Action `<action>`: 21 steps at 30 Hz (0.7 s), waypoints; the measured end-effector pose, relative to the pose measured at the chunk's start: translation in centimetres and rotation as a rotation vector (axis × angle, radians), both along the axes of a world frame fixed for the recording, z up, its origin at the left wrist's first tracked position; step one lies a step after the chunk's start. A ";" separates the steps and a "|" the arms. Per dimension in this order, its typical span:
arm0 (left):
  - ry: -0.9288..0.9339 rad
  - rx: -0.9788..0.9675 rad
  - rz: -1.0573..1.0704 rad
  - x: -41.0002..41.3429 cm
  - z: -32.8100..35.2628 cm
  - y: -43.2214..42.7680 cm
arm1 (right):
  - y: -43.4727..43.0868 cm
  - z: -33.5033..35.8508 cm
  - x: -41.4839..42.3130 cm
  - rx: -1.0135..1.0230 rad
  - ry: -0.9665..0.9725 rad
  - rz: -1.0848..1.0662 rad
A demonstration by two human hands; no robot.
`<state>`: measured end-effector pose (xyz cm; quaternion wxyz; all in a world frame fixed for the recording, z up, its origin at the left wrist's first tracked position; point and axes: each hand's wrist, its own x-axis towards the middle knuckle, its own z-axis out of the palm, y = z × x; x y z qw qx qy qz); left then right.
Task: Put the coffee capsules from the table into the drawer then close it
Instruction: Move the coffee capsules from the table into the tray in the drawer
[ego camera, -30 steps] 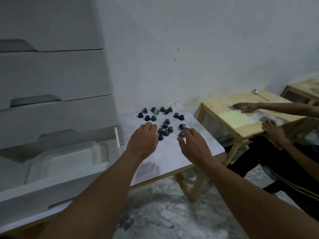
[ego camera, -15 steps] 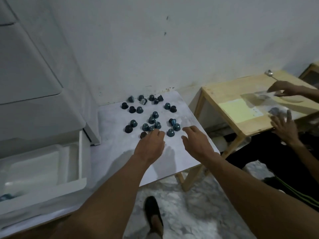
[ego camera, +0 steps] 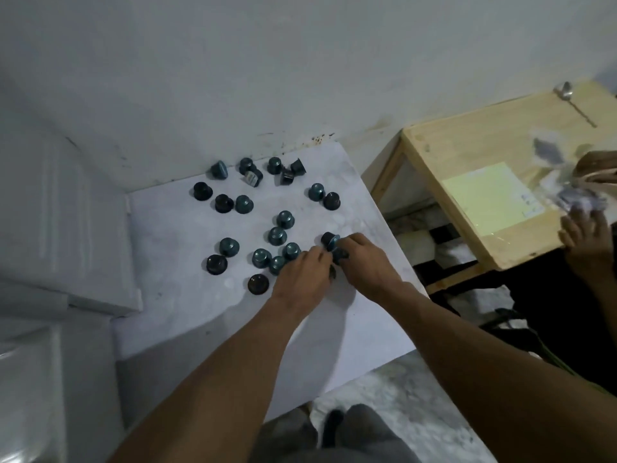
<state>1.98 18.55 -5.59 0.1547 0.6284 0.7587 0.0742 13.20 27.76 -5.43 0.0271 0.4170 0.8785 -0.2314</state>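
Both forearms reach forward, palms down, over the table [ego camera: 187, 315]. The right hand [ego camera: 365, 265] pinches a capsule [ego camera: 330, 241] at its fingertips. The left hand [ego camera: 302, 275], touching it, curls over another; its grip is hidden. More capsules [ego camera: 277, 235] lie just left and beyond.

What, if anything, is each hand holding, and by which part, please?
The right hand pinches a coffee capsule by its rim; whether the left hand holds anything cannot be told.

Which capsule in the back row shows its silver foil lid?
The tipped capsule, second cluster from the left; its neighbours show only dark bodies.
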 end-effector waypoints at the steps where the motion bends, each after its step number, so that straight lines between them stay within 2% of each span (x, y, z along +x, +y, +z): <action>1: -0.015 -0.028 0.010 -0.4 -0.4 0.1 | 0.2 -0.4 -0.1 -0.021 -0.013 0.001; 4: -0.028 -0.068 0.028 -1.3 -1.3 0.6 | 1.1 -1.3 -0.3 -0.069 -0.050 0.003; 17: -0.083 0.014 0.189 0.1 -1.3 1.0 | 3.5 -1.6 0.4 -0.089 -0.017 0.097; 21: -0.198 0.092 0.276 2.2 -0.8 -0.4 | 3.5 -1.1 2.3 -0.120 0.002 0.128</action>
